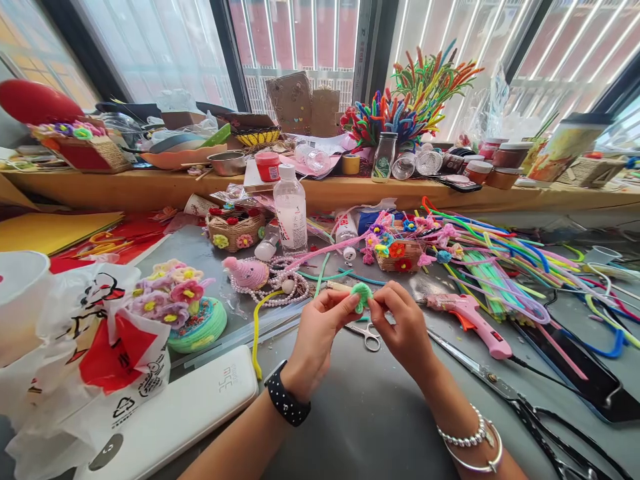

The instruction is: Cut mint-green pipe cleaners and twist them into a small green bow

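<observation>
Between my two hands, above the middle of the grey table, is a small light-green fuzzy pipe cleaner [361, 297] bent into a rounded loop. My left hand [320, 333] pinches its left side between thumb and fingers. On the other side, the fingertips of my right hand [403, 327] are closed on its right edge. Small scissors [370, 337] lie on the table just beneath and behind the hands. A pink glue gun [473, 320] rests to the right of my right hand. Left of my left hand, a yellow pipe cleaner [257, 333] lies bent on the table.
Large black-handled scissors [500, 387] and many loose pipe cleaners [505, 253] spread over the right side. A white power bank [200, 407], a plastic bag [60, 413] and fuzzy flowers [173, 293] stand left. Behind are a clear bottle [290, 213] and a flower basket [400, 257].
</observation>
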### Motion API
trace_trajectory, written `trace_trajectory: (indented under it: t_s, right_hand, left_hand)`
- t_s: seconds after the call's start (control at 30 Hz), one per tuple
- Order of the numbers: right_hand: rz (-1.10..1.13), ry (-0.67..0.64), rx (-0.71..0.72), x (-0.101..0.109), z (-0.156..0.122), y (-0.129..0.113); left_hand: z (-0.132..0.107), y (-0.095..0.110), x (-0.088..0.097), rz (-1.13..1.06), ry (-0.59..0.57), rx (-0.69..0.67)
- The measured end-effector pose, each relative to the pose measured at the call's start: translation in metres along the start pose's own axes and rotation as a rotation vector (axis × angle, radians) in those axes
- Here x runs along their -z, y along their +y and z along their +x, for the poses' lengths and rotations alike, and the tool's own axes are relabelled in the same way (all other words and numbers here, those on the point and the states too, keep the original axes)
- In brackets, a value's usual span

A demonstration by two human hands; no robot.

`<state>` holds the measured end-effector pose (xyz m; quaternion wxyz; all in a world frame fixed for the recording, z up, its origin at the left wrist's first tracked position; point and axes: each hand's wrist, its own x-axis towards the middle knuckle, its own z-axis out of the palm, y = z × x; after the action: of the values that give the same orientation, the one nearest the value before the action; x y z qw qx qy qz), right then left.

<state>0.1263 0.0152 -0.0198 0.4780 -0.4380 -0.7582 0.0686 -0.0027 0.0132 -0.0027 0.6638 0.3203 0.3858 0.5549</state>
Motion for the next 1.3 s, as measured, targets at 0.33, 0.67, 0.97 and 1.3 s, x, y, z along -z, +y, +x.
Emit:
trace_trajectory:
  t_s: [0.33,0.67,0.97,1.3]
  right_hand:
    - [0.201,-0.088,-0.123,0.0063,0.0039,0.0040]
    - [0.106,-0.001,-0.097,0.0022,0.0023,-0.0045]
    - [0.393,-0.085,-0.348,0.0059,0.0038,0.0046]
    - [-0.102,-0.084,0.003,0.0029,-0.0003,0.0020]
  left_hand:
    - [-0.0029,0.0045,-0.0013,0.032,-0.047,0.018]
    - [-0.0021,-0.0015,-0.0014,-0.004,-0.044,0.023]
    - [-0.0006,0.0034,0.0000,0.059,-0.089,0.097]
    - [0.0029,0.0033,0.0051,0.221,-0.158,0.112]
